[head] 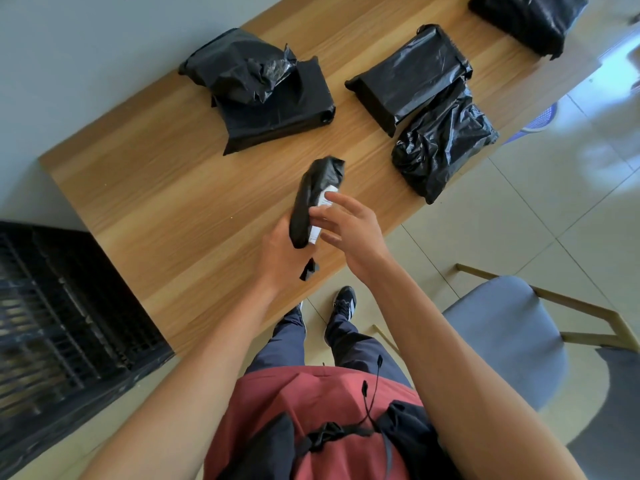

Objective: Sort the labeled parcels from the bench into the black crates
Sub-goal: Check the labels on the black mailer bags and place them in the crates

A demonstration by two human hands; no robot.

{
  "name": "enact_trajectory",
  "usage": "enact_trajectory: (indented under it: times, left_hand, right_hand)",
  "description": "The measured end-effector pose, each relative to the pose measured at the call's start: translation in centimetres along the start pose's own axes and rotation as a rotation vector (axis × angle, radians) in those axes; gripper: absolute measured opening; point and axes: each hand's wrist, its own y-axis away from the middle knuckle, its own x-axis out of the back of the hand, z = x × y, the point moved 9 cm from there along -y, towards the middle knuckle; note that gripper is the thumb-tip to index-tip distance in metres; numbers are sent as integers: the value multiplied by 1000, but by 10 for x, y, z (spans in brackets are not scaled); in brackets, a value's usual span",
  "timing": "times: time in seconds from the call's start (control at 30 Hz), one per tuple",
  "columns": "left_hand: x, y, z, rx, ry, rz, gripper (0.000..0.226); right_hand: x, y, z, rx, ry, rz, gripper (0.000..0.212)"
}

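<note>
My left hand (281,255) grips a small black parcel (311,197) with a white label from below, above the wooden bench (166,188). My right hand (349,225) is beside it, fingers spread loosely and touching the label side. Two black parcels lie stacked at the back left (263,91). Two more sit at the back right: a flat one (410,76) and a crumpled one (441,142). Another black parcel (528,20) lies at the far right end. A black slatted crate (65,323) stands on the floor left of the bench.
A grey upholstered chair (509,337) with a wooden frame stands to my right on the tiled floor. A wall runs along the bench's far side. My legs and shoes are close to the bench's near edge.
</note>
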Motion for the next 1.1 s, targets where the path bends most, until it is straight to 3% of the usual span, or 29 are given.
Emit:
enact_trajectory:
  times: [0.1,0.17,0.23,0.3,0.37,0.5,0.67,0.93,1.03,1.1]
  left_hand:
    - [16,2,-21,182,225,67,39]
    - [20,3,-33,291,508,83,34]
    - [24,3,-36,327,774,54,44]
    - [28,2,-30,308,915,-16,69]
    - [30,2,-13,249,989,-118,79]
    - [35,4,21,119,1063,-249,62]
    - [42,7,42,90,1064,-273,57]
    - [70,7,47,62,641,99,63]
    - [75,15,61,-29,505,199,77]
    - [77,22,70,-96,383,269,75]
  right_hand:
    - [11,2,-7,66,78,60,29]
    - [22,1,-7,86,149,125,28]
    - [28,1,-4,89,221,150,31]
    - [26,2,-3,82,252,128,36]
    - [22,5,-6,81,262,90,45]
    - [9,9,-14,84,128,-34,42]
    - [7,17,-37,150,10,-77,28]
    - [27,22,-54,275,-27,-7,36]
    - [28,29,-59,310,-15,-26,36]
    - [29,33,-61,332,-4,-40,36]
